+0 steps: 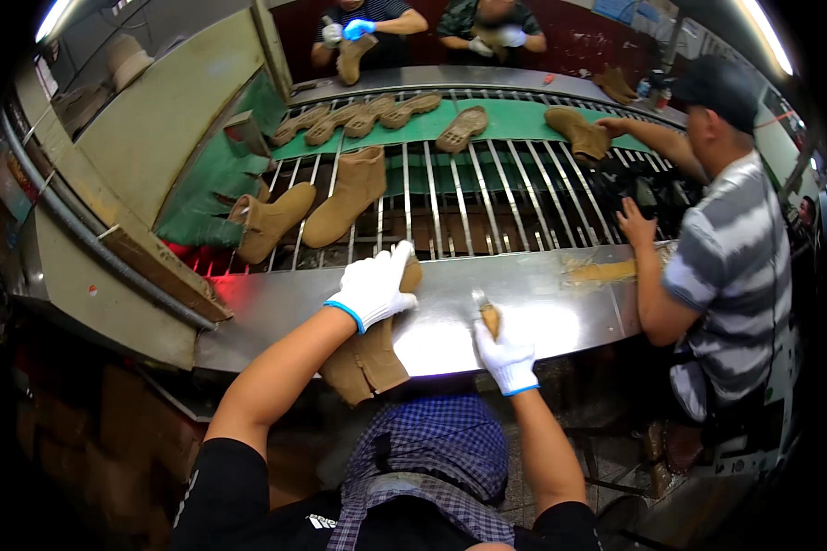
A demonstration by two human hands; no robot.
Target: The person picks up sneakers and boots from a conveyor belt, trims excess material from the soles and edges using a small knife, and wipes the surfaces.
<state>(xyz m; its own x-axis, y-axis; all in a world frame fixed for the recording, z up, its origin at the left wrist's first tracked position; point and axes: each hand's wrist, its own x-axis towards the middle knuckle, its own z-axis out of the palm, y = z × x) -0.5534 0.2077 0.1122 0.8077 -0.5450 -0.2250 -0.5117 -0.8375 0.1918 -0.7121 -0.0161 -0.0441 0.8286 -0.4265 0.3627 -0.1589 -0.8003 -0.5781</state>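
My left hand (377, 283), in a white glove with a blue cuff, presses down on a tan ankle boot (368, 361). The boot lies across the near metal ledge, its shaft hanging toward me and its toe partly hidden under the glove. Over the ledge to the right, my right hand (505, 358), gloved the same way, grips a small brush (490, 318) by its wooden handle. The brush's pale head points away from me and looks blurred, apart from the boot. Beyond my left hand, a tan boot (347, 197) and another tan boot (278, 220) rest on the rollers.
Metal rollers (473, 197) run behind the steel ledge (542, 312). Several tan soles (368, 117) lie on the green belt (515, 119). A co-worker (726, 239) at the right touches a boot (579, 133). Two people work across the line. A panelled housing (179, 110) bounds the left.
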